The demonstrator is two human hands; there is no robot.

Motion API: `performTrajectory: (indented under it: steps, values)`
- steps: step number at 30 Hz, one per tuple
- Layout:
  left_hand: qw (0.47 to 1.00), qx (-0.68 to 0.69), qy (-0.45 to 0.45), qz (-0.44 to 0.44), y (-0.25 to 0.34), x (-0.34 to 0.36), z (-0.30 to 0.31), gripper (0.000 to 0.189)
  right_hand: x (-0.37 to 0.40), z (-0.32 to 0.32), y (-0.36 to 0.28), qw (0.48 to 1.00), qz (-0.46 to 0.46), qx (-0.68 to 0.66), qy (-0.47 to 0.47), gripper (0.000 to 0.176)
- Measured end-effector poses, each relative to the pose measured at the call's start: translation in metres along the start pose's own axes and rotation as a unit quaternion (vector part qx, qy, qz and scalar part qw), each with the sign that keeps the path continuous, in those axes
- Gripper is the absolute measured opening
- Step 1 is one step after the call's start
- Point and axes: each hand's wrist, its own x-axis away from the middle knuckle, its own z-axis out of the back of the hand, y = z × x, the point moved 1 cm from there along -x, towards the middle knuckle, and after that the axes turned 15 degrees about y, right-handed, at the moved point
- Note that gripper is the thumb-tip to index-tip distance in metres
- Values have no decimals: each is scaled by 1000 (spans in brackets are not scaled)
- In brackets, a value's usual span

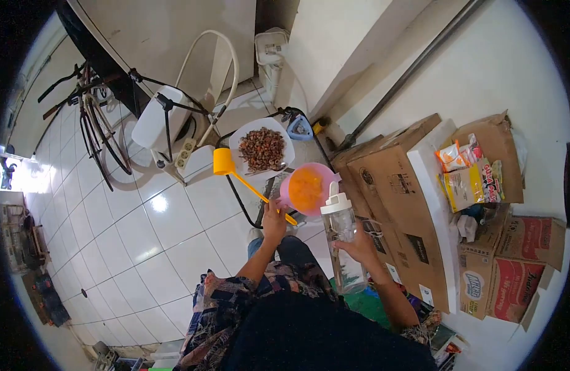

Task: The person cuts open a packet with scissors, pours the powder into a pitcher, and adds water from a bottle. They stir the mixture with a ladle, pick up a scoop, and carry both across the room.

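My left hand [274, 221] is closed round the handle of a yellow ladle [223, 162], whose cup points to the upper left. A clear bottle with a white lid [343, 238] stands tilted in my right hand [359, 246], its fingers wrapped round the side. Between the hands and a little farther off is a pink bowl [283, 188] holding orange contents. Left of the bowl lies a white plate [238, 137] heaped with small brown pieces.
A blue triangular container [299, 128] sits beyond the bowl. Cardboard boxes [384, 179] and snack packets [473, 185] are at the right. A white power strip [186, 153] and a white chair-like object [161, 117] are at the left, with a bicycle [93, 123] farther off.
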Motion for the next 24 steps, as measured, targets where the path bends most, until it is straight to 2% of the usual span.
performTrajectory:
  steps: [5,8,11,13,17,19,24]
  values:
    - [1000,8,-1,11,3,0,2,23,1,3,-5,1000,11,7,-16,99]
    - [1000,22,-4,13,3,0,2,24,2,5,-6,999,-12,31,-16,101]
    - [1000,10,-1,-23,1,0,1,23,2,7,-10,999,-23,33,-31,102]
    - [1000,-12,-13,8,1,-1,0,23,2,7,-9,999,-6,33,-29,102]
    - [1000,4,-8,9,3,-1,1,23,3,9,-15,999,21,33,-15,103]
    - [1000,13,-11,24,1,-1,-1,25,1,10,-19,997,-20,52,-55,102]
    - [999,10,-8,37,2,-1,0,25,-6,8,-27,997,13,50,-64,101]
